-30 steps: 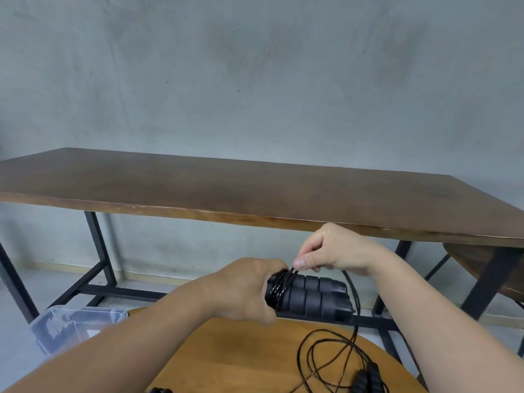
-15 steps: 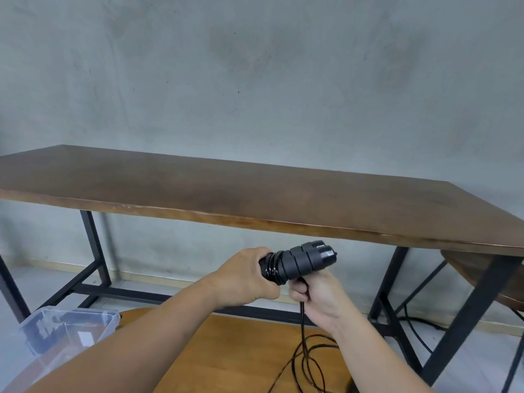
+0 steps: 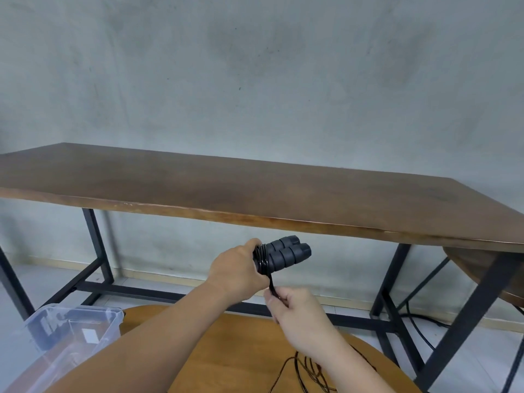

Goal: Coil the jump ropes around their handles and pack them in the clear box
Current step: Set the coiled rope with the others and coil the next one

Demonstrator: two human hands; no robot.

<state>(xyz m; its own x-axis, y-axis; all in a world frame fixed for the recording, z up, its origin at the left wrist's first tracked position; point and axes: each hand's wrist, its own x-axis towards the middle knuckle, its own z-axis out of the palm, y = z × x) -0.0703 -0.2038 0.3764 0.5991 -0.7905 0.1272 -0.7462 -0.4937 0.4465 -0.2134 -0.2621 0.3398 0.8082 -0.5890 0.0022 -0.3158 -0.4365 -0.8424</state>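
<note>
Your left hand (image 3: 236,275) was clenched round the near ends of the two black handles (image 3: 285,255), held side by side, free ends pointing up and away to the right. Several turns of black rope (image 3: 262,259) sat wound round the handles right against your left fingers. From those turns one strand dropped straight down to your right hand (image 3: 292,309), just below and a bit right of the left; thumb and fingers were pinching that strand, w/ the stretch between both hands looking taut.

Below the right hand, the loose rest of the rope (image 3: 312,373) lay in untidy loops on the round light-wood worktop (image 3: 241,350), partly hidden by your right forearm. Can't tell if that pile was one rope or more.

Clear box (image 3: 65,336) was at lower left, lid off, beside the round worktop's left edge; your left forearm crossed in front of its near corner. What was inside wasn't legible beyond a pale label.

Behind: long dark-brown table (image 3: 255,194) on a black metal frame, against a grey wall (image 3: 255,80). A second dark round top (image 3: 487,276) showed at far right under the long table's end.
</note>
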